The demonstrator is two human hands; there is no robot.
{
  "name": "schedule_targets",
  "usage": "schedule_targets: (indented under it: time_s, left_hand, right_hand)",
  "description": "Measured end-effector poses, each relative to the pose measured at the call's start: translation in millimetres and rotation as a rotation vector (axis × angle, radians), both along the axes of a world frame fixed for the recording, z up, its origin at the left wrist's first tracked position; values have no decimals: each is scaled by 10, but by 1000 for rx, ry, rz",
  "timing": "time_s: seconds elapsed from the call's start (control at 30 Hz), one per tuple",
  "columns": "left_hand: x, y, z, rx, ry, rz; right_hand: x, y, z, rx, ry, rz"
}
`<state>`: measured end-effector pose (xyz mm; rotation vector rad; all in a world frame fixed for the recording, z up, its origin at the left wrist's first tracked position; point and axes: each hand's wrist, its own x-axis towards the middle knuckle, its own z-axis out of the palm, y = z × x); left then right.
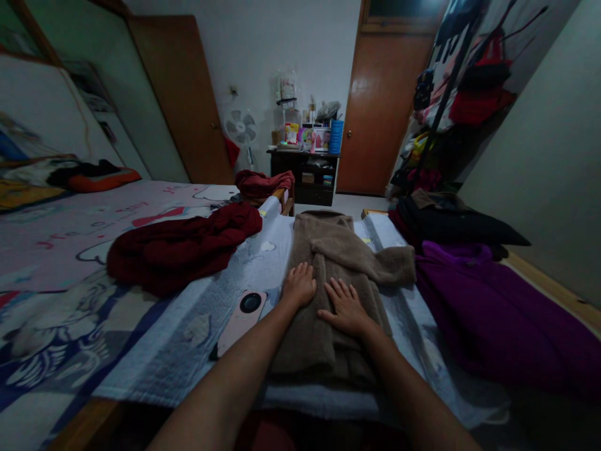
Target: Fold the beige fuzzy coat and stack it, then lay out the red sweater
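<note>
A brown fleecy garment [350, 266] lies partly folded on the light blue bed cover [197, 332], one sleeve reaching out to the right. My left hand [299, 285] rests flat on its left part, fingers spread and pointing forward. On the middle of the garment lies my right hand [345, 305], palm down, its fingers apart and its thumb toward the left hand. Neither hand grips anything. A pink phone [240, 322] with a round black camera ring is on the cover, left of the garment and beside my left forearm.
Left of the phone lies a dark red garment [183, 247]. On the right are a purple garment [498, 307] and a pile of dark clothes [460, 219]. Farther back stand a black cabinet [305, 178], a white fan [241, 128] and a wooden door [385, 113].
</note>
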<state>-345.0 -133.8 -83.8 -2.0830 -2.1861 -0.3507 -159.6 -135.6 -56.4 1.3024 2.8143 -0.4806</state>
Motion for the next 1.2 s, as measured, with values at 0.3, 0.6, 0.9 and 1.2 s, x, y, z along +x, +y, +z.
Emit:
schedule_targets:
  time_s: [0.3,0.6,0.9,1.2]
  left_hand:
    - [53,-265,78,-113,-113,-65]
    - [215,-1047,56,-222,-95,-146]
    - [292,-1159,46,-136,-23,-124]
    - [318,-1188,76,-131,-21,-120]
  right_hand:
    - [11,-16,-17,39,25,-12]
    - [10,5,-90,74,30,-26]
    - [56,-115,-76,84,38,-27]
    - [231,-403,-19,40,64,-12]
